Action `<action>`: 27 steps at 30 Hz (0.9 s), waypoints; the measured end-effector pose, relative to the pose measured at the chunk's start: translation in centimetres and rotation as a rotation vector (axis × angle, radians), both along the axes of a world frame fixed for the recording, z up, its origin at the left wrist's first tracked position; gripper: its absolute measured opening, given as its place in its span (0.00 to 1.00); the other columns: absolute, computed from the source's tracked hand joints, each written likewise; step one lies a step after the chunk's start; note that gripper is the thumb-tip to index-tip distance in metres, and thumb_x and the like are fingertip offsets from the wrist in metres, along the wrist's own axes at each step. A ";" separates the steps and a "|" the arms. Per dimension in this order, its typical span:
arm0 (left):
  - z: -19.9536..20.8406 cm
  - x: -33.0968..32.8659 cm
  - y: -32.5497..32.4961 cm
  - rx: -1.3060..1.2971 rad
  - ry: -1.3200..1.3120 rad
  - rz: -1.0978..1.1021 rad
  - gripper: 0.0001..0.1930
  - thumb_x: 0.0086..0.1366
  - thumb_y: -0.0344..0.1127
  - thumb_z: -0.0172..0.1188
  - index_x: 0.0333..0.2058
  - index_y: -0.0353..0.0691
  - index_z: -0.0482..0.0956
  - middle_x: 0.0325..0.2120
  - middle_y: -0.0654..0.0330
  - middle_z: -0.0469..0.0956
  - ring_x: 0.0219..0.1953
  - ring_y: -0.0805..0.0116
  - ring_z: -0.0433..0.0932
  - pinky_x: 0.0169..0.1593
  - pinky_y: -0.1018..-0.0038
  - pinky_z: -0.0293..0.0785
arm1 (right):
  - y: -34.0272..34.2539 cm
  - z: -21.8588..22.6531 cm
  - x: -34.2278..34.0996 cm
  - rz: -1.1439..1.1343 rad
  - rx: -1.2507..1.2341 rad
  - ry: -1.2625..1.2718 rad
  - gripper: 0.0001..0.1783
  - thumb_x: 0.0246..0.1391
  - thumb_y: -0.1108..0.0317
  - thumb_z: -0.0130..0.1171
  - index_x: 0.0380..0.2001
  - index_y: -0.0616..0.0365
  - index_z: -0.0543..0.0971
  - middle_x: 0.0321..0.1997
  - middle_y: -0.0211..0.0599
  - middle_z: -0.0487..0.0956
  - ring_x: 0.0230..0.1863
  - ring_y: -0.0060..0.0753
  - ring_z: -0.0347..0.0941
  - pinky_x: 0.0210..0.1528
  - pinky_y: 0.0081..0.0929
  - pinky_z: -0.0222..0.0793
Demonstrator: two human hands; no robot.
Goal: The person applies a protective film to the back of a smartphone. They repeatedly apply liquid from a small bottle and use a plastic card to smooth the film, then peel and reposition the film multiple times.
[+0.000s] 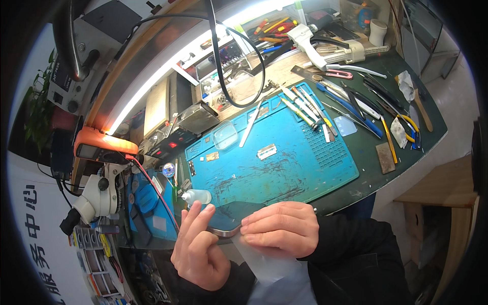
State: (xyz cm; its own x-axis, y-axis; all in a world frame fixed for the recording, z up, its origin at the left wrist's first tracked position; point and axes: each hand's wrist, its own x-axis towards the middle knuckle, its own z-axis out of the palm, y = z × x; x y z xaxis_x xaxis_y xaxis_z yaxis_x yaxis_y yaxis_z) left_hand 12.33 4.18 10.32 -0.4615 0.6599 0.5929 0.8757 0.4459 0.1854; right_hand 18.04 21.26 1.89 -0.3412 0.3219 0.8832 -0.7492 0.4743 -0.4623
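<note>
Close in front of me, a phone (228,215) with dark glass and a silver metal edge is held over the mat's near edge. My right hand (282,229) is closed around its right end, its thumb hidden. Beneath that hand hangs a translucent whitish sheet (272,264), apparently pinched along with the phone. My left hand (201,249) is at the phone's left end: two fingers stick up and the others curl by the metal edge, where the grip is partly hidden. Just beyond the left fingertips lies a small translucent bottle (196,196) with a pointed tip.
A blue work mat (244,178) bears a metal plate (267,151), a clear dish (225,134) and several brushes (305,107). Pliers (401,119), tweezers and knives crowd the right. On the left stand a microscope (96,195) and an orange-cased device (104,142). A black cable loop (239,104) hangs above.
</note>
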 end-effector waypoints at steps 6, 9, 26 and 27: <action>-0.4 -0.4 0.5 0.056 0.020 -0.017 0.10 0.57 0.13 0.50 0.33 0.33 0.74 0.45 0.41 0.88 0.54 0.35 0.86 0.60 0.44 0.81 | 0.0 0.2 -0.4 -0.025 -0.004 0.003 0.11 0.44 0.78 0.77 0.33 0.62 0.85 0.33 0.38 0.87 0.33 0.37 0.87 0.33 0.27 0.83; -0.5 -0.5 0.9 0.077 0.014 -0.008 0.10 0.56 0.12 0.50 0.33 0.33 0.73 0.45 0.42 0.88 0.54 0.35 0.86 0.60 0.44 0.81 | -0.3 0.4 -0.4 -0.039 -0.029 -0.022 0.12 0.44 0.77 0.79 0.32 0.61 0.85 0.32 0.37 0.87 0.32 0.37 0.87 0.34 0.27 0.83; 0.3 -1.8 1.9 0.053 -0.036 -0.036 0.13 0.53 0.13 0.52 0.36 0.34 0.74 0.43 0.47 0.88 0.54 0.40 0.86 0.58 0.52 0.83 | 1.1 -1.1 0.3 0.040 -0.058 -0.225 0.13 0.50 0.84 0.75 0.38 0.65 0.83 0.40 0.46 0.87 0.39 0.44 0.89 0.39 0.31 0.86; 0.3 -1.8 1.9 0.054 -0.039 -0.033 0.13 0.53 0.12 0.52 0.36 0.34 0.74 0.44 0.47 0.88 0.55 0.40 0.86 0.58 0.52 0.83 | 1.3 -0.8 0.5 0.050 -0.040 -0.245 0.14 0.50 0.84 0.76 0.39 0.65 0.83 0.41 0.47 0.88 0.40 0.44 0.90 0.41 0.31 0.87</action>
